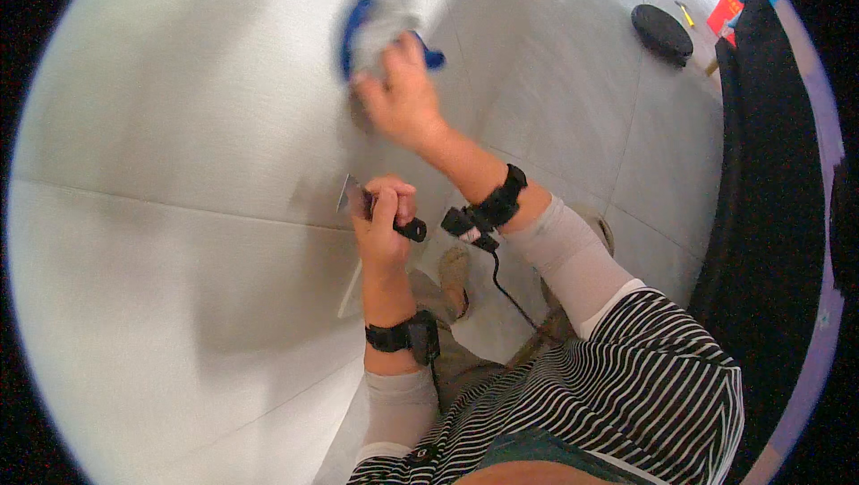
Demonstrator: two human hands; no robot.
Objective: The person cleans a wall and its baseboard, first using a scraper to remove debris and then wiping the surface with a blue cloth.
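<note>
My left hand (pixel 389 220) is closed around the dark handle of a putty knife (pixel 347 196), its metal blade pointing up and left beside the pale tiled wall (pixel 201 116). Higher up, my right hand (pixel 402 89) grips a blurred blue and whitish object (pixel 379 22) against or close to the wall; it looks like a cloth over a blue tool, but motion blur hides its exact kind. A blue end sticks out to the right of my fingers. Black straps with small devices sit on both forearms.
On the grey tiled floor (pixel 570 102) lie a round black cushion or pad (pixel 662 34) and a yellow-handled hammer (pixel 685 14). A red item (pixel 723 13) is farther right. A long black surface (pixel 765 149) runs along the right side. A thin cable hangs from the right forearm device.
</note>
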